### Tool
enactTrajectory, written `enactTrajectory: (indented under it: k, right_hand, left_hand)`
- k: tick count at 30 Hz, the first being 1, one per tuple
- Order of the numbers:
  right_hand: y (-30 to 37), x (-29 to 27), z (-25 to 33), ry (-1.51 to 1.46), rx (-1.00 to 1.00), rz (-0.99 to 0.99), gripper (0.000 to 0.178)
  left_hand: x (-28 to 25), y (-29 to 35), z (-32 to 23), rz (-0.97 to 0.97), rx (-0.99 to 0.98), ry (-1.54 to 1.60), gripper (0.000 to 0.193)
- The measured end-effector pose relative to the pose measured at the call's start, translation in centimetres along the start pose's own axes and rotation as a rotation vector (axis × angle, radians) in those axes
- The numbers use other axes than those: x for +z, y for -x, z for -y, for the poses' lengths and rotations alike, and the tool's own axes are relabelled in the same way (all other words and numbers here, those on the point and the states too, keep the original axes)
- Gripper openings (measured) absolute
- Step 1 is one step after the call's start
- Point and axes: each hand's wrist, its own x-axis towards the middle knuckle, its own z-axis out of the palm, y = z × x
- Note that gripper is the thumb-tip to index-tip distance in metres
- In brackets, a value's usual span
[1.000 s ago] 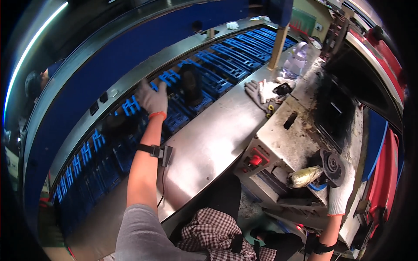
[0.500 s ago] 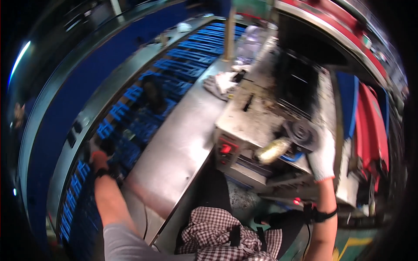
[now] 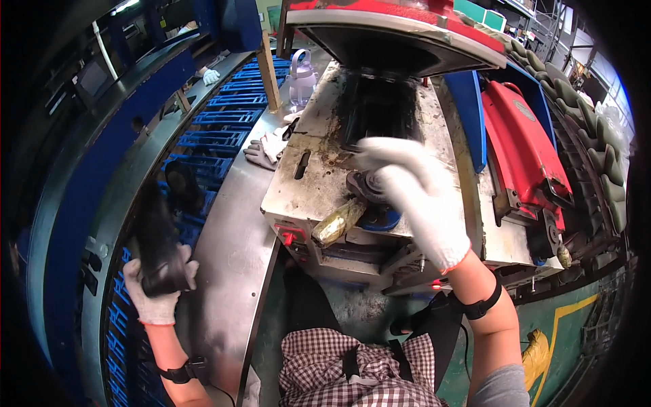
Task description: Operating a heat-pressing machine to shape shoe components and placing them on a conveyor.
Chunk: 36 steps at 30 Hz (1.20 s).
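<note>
My left hand (image 3: 154,293), in a whitish knit glove, grips a long black piece that looks like a shoe or boot (image 3: 163,261) over the blue-slatted conveyor (image 3: 227,139). The far end of that piece is dark and blurred. Beyond it, a second dark shoe-like piece (image 3: 183,186) lies on the slats. My right hand (image 3: 413,183), white-gloved and somewhat blurred, is above the stained off-white machine (image 3: 291,190), its fingers stretched forward. Beside its palm are a round black hub (image 3: 366,184) and a lever wrapped in yellowish tape (image 3: 338,222). Nothing shows in its fingers.
A red-topped lid (image 3: 400,44) stands raised over the machine's dark bed (image 3: 380,112). Spare gloves (image 3: 264,152) and a lilac bottle (image 3: 302,78) stand by a wooden post (image 3: 268,74). To the right sit a red cover (image 3: 522,149) and racked olive pads (image 3: 590,115).
My left hand has brought the black shoe-like piece up from the conveyor. My right hand has shifted from beside the hub to over the machine bed. The view has swung.
</note>
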Motion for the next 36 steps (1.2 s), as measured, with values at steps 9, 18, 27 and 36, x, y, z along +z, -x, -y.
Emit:
enactTrajectory:
  k: [9,18,27,36]
  right_hand:
    - [-3.6,4.5,3.5,-0.674,0.296,0.327,0.086]
    - [-7.5,-7.0,-0.8,-0.925,0.467,0.164,0.051]
    - [-18.9,-7.9,-14.3,0.445,0.279,-0.312,0.061]
    - [-20.4,-4.5,-15.3,1.08,0.604,0.02,0.086]
  left_hand:
    - [19.9,-2.9,9.1,0.296,-0.262,0.122,0.072]
    - [27.1,-9.3,11.9,0.512,-0.254,-0.454,0.067]
    - [36.3,-13.6,6.6,0.748,1.098,-0.915,0.046]
    - [43.5,-21.7,4.8,0.795,1.256,-1.3,0.06]
